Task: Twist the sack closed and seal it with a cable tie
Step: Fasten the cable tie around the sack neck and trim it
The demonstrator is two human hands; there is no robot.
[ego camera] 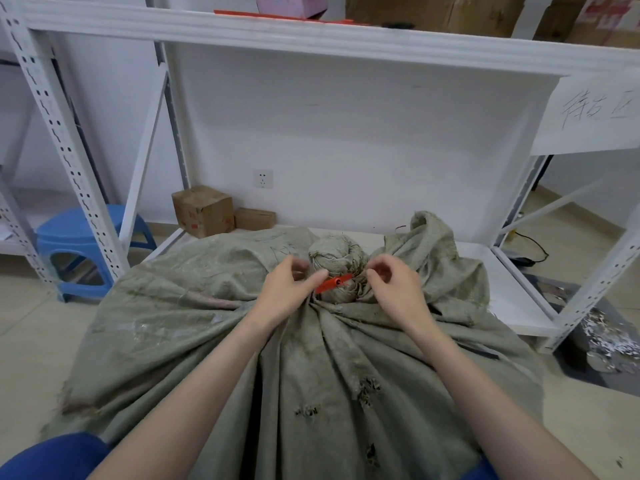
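A large grey-green woven sack (311,358) lies in front of me, its mouth twisted into a bunched knob (334,252). A red cable tie (334,283) circles the neck under that knob, its flat tail pointing down-left. My left hand (287,292) is at the left of the neck, and its thumb lies on the tie's tail with the fingers curled behind. My right hand (393,289) is at the right of the neck, thumb and forefinger curled together close to the fabric. Whether they pinch the tie's strap is hidden.
The sack lies partly on the low white shelf (512,299) of a metal rack. Two cardboard boxes (204,211) stand at the back left, next to a blue plastic stool (83,247). Silvery scraps (609,344) lie on a dark mat at the right.
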